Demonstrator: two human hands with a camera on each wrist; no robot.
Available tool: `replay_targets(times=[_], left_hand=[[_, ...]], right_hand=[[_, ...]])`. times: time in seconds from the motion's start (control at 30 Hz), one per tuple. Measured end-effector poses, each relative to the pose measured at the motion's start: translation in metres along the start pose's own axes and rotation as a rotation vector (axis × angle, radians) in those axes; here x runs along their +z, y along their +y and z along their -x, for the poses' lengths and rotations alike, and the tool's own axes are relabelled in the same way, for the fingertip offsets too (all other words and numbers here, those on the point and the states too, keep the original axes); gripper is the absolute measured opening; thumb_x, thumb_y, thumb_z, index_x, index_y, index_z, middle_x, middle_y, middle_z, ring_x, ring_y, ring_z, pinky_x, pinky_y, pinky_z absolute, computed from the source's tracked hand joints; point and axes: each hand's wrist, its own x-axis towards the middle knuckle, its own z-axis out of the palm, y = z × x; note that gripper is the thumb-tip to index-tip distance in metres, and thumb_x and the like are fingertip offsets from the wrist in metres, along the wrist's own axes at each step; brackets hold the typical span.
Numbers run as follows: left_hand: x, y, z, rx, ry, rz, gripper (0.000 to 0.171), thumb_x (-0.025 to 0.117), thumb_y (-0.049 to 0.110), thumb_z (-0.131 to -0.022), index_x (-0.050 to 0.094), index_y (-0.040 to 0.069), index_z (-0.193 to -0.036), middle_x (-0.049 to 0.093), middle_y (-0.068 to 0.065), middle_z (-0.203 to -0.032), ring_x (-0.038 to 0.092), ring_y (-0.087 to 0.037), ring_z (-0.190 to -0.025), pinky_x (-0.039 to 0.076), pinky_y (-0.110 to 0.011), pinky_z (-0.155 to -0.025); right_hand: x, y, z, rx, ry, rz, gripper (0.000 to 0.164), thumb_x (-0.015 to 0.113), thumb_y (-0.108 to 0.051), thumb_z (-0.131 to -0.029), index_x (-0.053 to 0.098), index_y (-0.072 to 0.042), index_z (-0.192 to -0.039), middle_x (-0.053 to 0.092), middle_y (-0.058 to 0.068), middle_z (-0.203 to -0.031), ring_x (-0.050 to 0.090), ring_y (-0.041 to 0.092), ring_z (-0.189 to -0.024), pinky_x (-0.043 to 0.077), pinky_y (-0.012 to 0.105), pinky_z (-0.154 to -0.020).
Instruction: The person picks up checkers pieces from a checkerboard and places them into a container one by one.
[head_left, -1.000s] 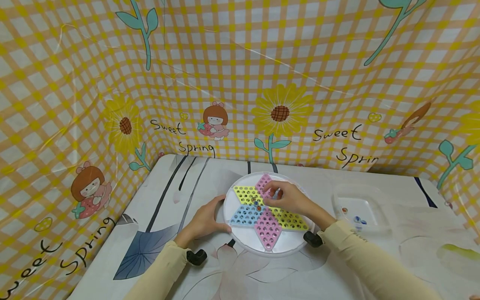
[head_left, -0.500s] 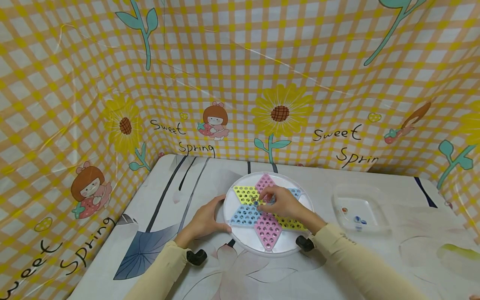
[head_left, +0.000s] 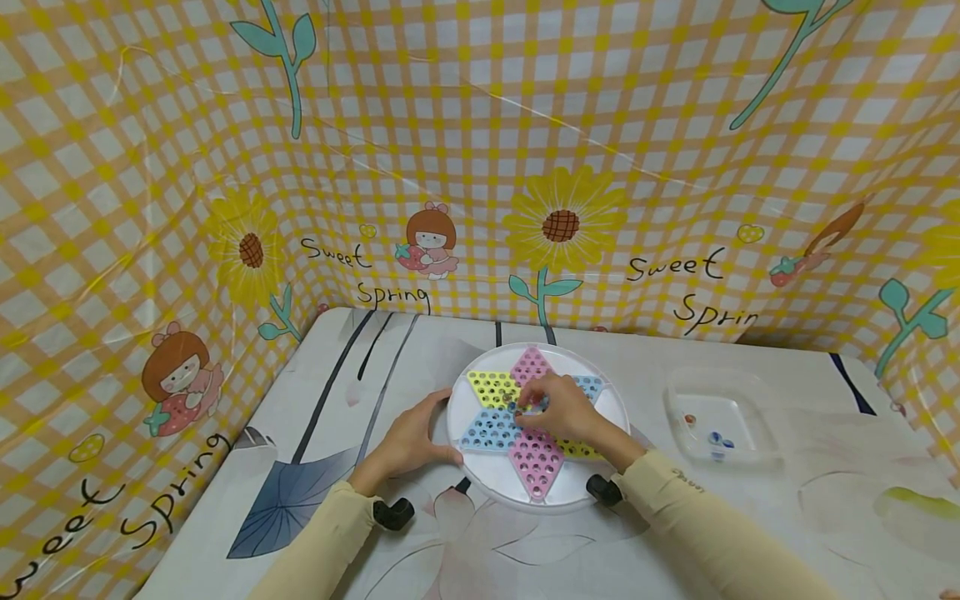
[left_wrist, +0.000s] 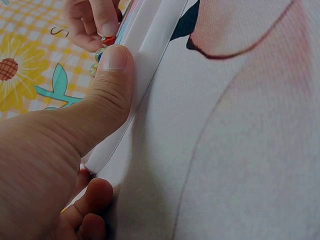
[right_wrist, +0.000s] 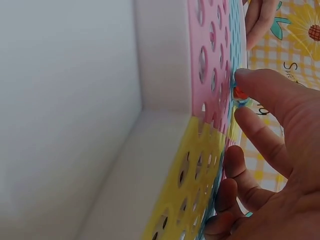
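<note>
A round white Chinese checkers board [head_left: 480, 479] with a pink, yellow and blue star of holes lies on the table. My left hand [head_left: 411, 440] grips its left rim; in the left wrist view the thumb [left_wrist: 114, 62] lies on top and the fingers curl below. My right hand [head_left: 562, 412] is over the star's middle, thumb and index finger at either side of a red-orange marble [right_wrist: 240, 93]. A blue marble [left_wrist: 99, 54] and a yellowish marble [left_wrist: 93, 70] sit in line beside it. The other right fingers are bent near the board's surface.
A clear plastic box [head_left: 750, 437] stands right of the board, holding an orange marble [head_left: 689, 419] and several blue ones [head_left: 716, 437]. A checked cloth [head_left: 465, 125] with sunflowers hangs behind the table [head_left: 450, 567] and along its left side.
My right hand has moved left and slightly down from above the board's upper right to the marbles at the middle. The left hand has stayed on the rim.
</note>
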Motion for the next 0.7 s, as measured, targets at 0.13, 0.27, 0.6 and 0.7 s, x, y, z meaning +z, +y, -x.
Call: replay_targets(times=[0.13, 0.27, 0.6, 0.7], left_hand=[[0.0000, 0.0006, -0.0001, -0.002, -0.001, -0.002, 0.110, 0.097, 0.035, -0.067, 0.038, 0.011, -0.157, 0.044, -0.013, -0.158, 0.041, -0.032, -0.145, 0.035, -0.052, -0.116], [0.0000, 0.0011, -0.0004, -0.002, -0.001, -0.001, 0.110, 0.097, 0.035, -0.067, 0.038, 0.010, -0.156, 0.045, -0.013, -0.158, 0.041, -0.032, -0.145, 0.035, -0.052, -0.116], [0.0005, 0.0019, -0.0002, -0.009, 0.000, 0.010, 0.110, 0.097, 0.034, -0.067, 0.038, 0.011, -0.156, 0.044, -0.013, -0.158, 0.040, -0.032, -0.146, 0.035, -0.053, -0.116], [0.0006, 0.0023, 0.0000, -0.011, 0.002, 0.018, 0.110, 0.097, 0.034, -0.067, 0.038, 0.010, -0.156, 0.044, -0.013, -0.158, 0.040, -0.032, -0.146, 0.034, -0.053, -0.117]], right_hand=[[0.0002, 0.0008, -0.0006, -0.024, -0.010, 0.011, 0.014, 0.086, -0.022, -0.084, 0.072, -0.023, -0.081, 0.066, -0.006, -0.087, 0.053, 0.021, -0.089, 0.036, 0.048, -0.092], [0.0000, 0.0008, -0.0007, -0.040, -0.017, 0.006, 0.014, 0.086, -0.022, -0.084, 0.073, -0.023, -0.080, 0.068, -0.011, -0.083, 0.053, 0.021, -0.088, 0.035, 0.050, -0.094], [-0.0001, -0.0012, 0.0009, -0.010, -0.016, 0.010, 0.012, 0.085, -0.022, -0.085, 0.073, -0.025, -0.082, 0.068, -0.009, -0.086, 0.053, 0.023, -0.093, 0.036, 0.051, -0.095], [-0.0001, -0.0016, 0.0015, -0.008, -0.012, 0.011, 0.013, 0.085, -0.022, -0.084, 0.073, -0.024, -0.082, 0.069, -0.008, -0.088, 0.053, 0.023, -0.093, 0.036, 0.051, -0.095]])
